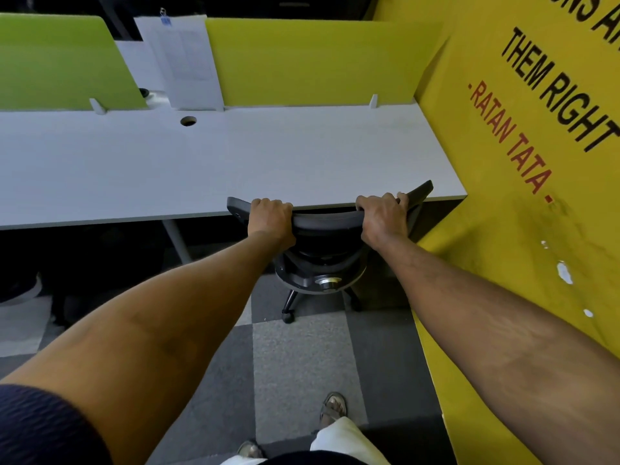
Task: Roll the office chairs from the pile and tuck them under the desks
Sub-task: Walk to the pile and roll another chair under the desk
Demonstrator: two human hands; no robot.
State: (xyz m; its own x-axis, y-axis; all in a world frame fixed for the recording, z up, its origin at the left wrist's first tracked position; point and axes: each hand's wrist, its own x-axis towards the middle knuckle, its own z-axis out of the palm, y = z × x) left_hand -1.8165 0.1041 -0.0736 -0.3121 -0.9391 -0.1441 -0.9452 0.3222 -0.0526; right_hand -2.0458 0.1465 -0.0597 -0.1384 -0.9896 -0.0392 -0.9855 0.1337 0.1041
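Observation:
A black office chair (327, 223) stands at the front edge of the white desk (235, 156), its seat hidden under the desktop. Only the curved top of its backrest, the grey mechanism below and two wheeled legs show. My left hand (270, 218) grips the top rim of the backrest on its left side. My right hand (382, 216) grips the same rim on its right side. Both arms are stretched forward.
A yellow wall (523, 229) with printed words stands close on the right of the chair. Green and yellow divider panels (312, 62) line the desk's back edge. A slanted desk leg (176, 239) stands left of the chair. Grey checked carpet (295, 364) lies underfoot.

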